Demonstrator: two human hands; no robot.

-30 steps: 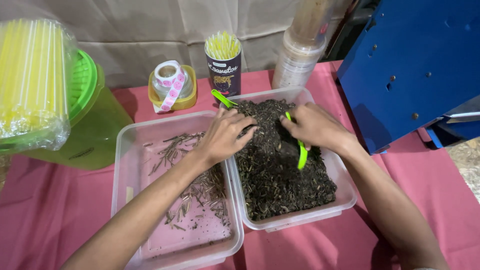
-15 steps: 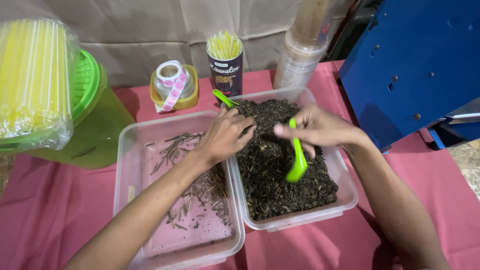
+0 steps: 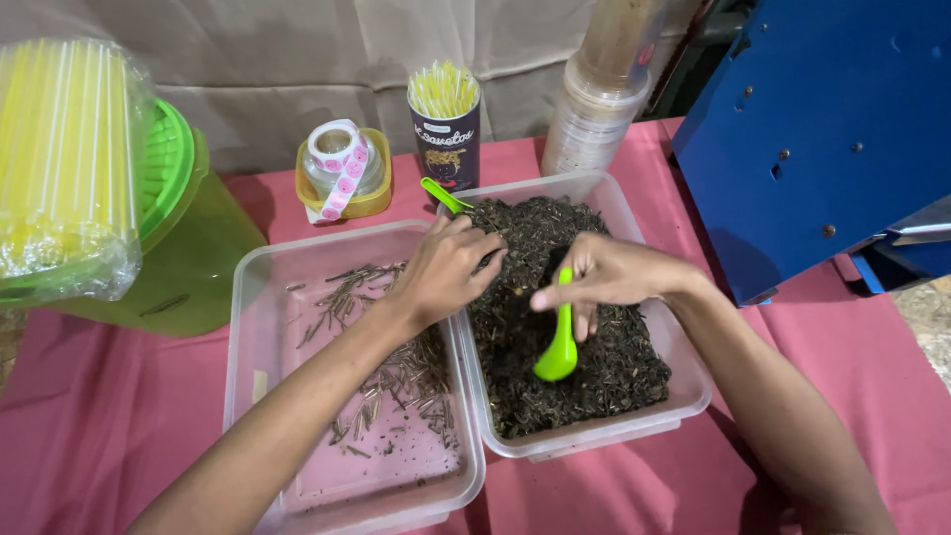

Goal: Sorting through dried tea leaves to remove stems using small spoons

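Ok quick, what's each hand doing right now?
Left hand: holds nothing visible, fingers curled into the dark dried leaves.
Right hand: closed on the green plastic spoon.

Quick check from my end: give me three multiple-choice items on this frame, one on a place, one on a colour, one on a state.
1. Where does the left hand rest?
A. on the dark material in the right tub
B. on the tape roll
C. on the blue panel

2. What colour is the spoon?
A. red
B. green
C. white

3. How is the right hand?
A. open and empty
B. out of view
C. closed on the spoon's handle

Answers: 1 A, its fingers lie on the dark bits; 2 B, it is bright green; 3 C, fingers wrap the handle.
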